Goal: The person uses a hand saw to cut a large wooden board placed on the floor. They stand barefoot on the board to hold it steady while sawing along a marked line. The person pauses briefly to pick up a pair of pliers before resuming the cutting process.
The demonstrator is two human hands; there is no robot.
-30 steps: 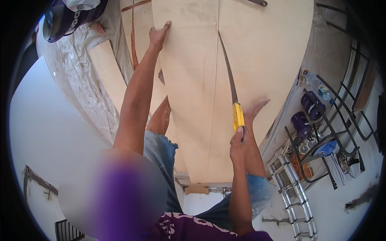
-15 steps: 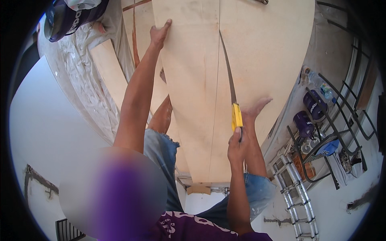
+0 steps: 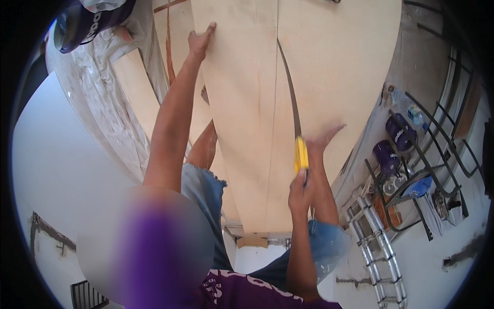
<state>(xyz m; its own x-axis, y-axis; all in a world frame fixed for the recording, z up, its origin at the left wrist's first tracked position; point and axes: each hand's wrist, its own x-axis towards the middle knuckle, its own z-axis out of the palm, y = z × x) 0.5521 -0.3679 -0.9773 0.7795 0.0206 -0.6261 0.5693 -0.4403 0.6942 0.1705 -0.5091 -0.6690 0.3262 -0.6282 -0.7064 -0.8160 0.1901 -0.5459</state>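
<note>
A hand saw (image 3: pixel 289 85) with a yellow handle is in my right hand (image 3: pixel 300 191), whose fingers wrap round the grip. Its long dark blade points away from me and bows slightly, with the tip at the long straight line that runs down a pale plywood sheet (image 3: pixel 242 129). Farther off, my left hand (image 3: pixel 201 41) holds the sheet's left edge. The thumb lies on top, and the other fingers are mostly hidden. My bare right foot (image 3: pixel 324 138) is planted on the wood beside the saw.
Left of the sheet, a narrow board (image 3: pixel 135 77) lies over crumpled plastic sheeting (image 3: pixel 92 77). A large purple bucket (image 3: pixel 90 26) stands at the far left. To the right are a metal frame (image 3: pixel 440 149), purple buckets (image 3: pixel 400 131) and a telescopic ladder (image 3: pixel 378 247).
My right hand and the saw handle have come slightly nearer to me, and the blade looks more bowed. My left hand keeps its hold on the sheet's edge.
</note>
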